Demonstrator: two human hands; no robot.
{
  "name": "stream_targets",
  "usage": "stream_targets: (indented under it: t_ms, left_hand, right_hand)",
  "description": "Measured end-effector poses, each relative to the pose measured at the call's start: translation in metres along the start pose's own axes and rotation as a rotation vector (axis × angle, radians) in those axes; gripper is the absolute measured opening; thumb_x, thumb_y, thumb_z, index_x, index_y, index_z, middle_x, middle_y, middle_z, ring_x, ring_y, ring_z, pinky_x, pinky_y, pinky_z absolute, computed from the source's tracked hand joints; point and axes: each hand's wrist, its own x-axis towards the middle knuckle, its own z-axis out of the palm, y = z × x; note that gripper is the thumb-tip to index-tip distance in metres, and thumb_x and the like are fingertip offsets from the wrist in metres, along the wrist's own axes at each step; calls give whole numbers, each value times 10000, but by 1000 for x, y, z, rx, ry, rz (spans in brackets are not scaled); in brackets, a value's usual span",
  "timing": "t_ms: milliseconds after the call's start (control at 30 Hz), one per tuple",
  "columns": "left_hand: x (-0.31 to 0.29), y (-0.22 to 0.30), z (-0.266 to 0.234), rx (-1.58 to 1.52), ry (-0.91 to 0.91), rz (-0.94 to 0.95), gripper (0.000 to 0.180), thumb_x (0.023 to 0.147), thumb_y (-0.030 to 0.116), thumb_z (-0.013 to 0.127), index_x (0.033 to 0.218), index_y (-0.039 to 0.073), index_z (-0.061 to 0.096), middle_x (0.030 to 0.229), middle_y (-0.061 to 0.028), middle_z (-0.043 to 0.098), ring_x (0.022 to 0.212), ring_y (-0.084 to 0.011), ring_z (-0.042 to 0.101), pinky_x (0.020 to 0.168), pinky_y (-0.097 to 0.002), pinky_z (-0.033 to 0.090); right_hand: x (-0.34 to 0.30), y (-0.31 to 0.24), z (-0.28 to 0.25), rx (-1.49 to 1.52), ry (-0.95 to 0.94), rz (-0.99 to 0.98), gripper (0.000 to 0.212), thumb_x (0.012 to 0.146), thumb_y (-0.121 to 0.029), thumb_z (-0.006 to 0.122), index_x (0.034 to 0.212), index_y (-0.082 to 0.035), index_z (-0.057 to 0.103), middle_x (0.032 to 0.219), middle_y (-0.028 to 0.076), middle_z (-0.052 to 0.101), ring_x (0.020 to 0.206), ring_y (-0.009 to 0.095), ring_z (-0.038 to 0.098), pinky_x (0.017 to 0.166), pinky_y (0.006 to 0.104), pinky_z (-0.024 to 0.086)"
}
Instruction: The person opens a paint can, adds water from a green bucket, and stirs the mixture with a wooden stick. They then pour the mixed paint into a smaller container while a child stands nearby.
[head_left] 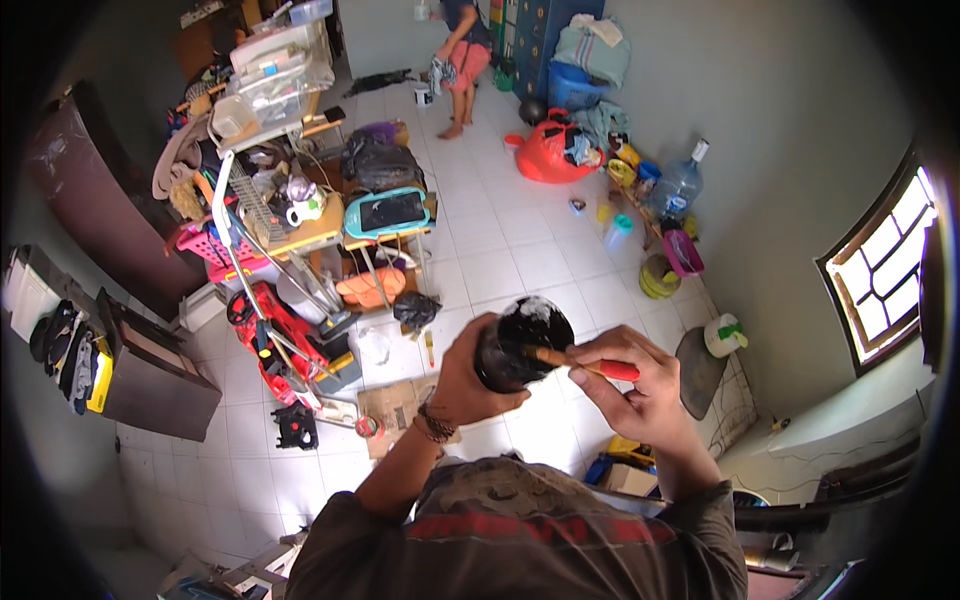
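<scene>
My left hand (465, 375) is wrapped round the side of a dark, round container (505, 368), held up in front of my chest. Its wide opening faces up, black inside, with a whitish patch near the far edge. Between the thumb and fingers of my right hand (635, 385) is a paintbrush (612, 370) with a red and wooden handle. The brush points left, with its front end over or inside the container's opening. Its bristles are hard to make out against the black. A dark braided bracelet circles my left wrist.
Beneath my hands, a cardboard sheet (392, 408) lies on the white tiled floor. Cluttered shelving and a ladder (262, 315) stand left. Buckets, a red bag (555, 152) and a water bottle (680, 183) line the right wall. Another person (467, 60) stands at the back.
</scene>
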Motion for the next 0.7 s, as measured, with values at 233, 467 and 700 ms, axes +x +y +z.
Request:
stream_targets:
  t_ms: [233, 467, 700]
  left_hand:
    - [2, -7, 44, 90, -93, 56, 949, 520, 247, 877, 1323, 47, 412, 1214, -177, 550, 1127, -344, 549, 973, -417, 432]
    - [13, -2, 49, 20, -210, 99, 907, 534, 244, 871, 1301, 51, 426, 1169, -161, 569, 1064, -327, 585, 930, -403, 469]
    - [-11, -60, 11, 30, -197, 13, 920, 531, 273, 899, 1294, 55, 433, 1171, -148, 567, 1080, -293, 578, 928, -387, 472]
  right_hand:
    - [-20, 22, -31, 439, 133, 469, 157, 825, -31, 729, 953, -7, 641, 860, 42, 665, 781, 117, 621, 685, 257, 505]
    - [-44, 38, -35, 647, 291, 762, 171, 837, -73, 721, 976, -13, 643, 797, 28, 640, 679, 75, 553, 595, 212, 436]
    - [-33, 33, 22, 469, 428, 798, 179, 848, -55, 706, 998, 11, 635, 824, 71, 675, 744, 115, 626, 666, 217, 489]
